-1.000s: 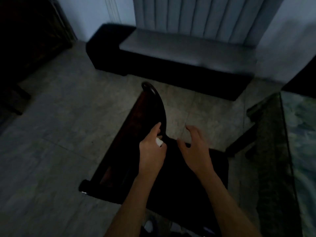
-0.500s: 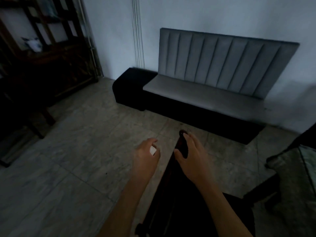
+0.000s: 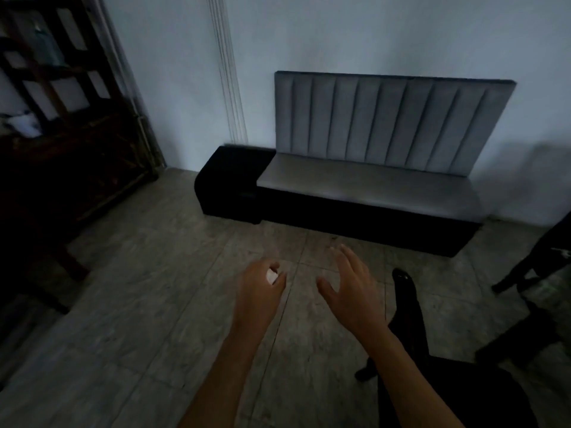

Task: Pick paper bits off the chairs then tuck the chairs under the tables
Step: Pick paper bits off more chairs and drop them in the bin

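Note:
My left hand (image 3: 261,291) is curled around small white paper bits (image 3: 272,277), which show between thumb and fingers. It hovers over the tiled floor. My right hand (image 3: 349,288) is spread with straight fingers and holds nothing, just left of the dark wooden chair (image 3: 408,307). The chair's rounded backrest top rises at lower right, apart from my right hand. Its dark seat fills the bottom right corner behind my right forearm.
A grey padded bench (image 3: 367,183) with a black base stands against the white wall ahead. A dark wooden shelf unit (image 3: 58,125) fills the left side. Legs of another dark chair (image 3: 543,267) show at the right edge. Tiled floor (image 3: 139,288) lies between them.
My right hand has come off the chair's backrest top and opened. The chair now sits further right in view. My left hand still holds the paper bits. The view has tilted up.

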Tool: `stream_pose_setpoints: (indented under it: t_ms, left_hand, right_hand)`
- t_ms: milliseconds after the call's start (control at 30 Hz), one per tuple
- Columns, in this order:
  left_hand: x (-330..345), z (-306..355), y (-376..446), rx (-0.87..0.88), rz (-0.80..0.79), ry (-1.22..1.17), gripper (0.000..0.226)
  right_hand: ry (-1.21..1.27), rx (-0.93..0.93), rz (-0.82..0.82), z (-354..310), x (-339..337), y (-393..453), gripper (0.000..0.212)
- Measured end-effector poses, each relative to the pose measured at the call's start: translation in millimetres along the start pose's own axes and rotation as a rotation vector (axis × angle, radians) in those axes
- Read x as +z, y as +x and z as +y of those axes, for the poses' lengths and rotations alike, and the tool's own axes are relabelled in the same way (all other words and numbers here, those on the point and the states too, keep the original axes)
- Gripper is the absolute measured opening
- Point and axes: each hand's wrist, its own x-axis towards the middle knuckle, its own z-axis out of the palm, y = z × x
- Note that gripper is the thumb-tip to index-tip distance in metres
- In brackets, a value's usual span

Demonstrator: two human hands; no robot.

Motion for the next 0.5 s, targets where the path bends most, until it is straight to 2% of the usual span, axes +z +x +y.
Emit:
stream_pose_setpoints:
  t_ms: [233,500]
  left_hand:
    - [36.5,-18.0,80.6,0.098,-0.067,-0.014,0.011]
    - [131.4,-26.7,231.2,0.184,-0.147,-0.008,0.018]
  right_hand:
    - [-0.039,0.074,0.014,8.5,21.1,69.0,0.066]
    - [-0.096,0.189,0.011,58.2,49.1,211.6,0.070]
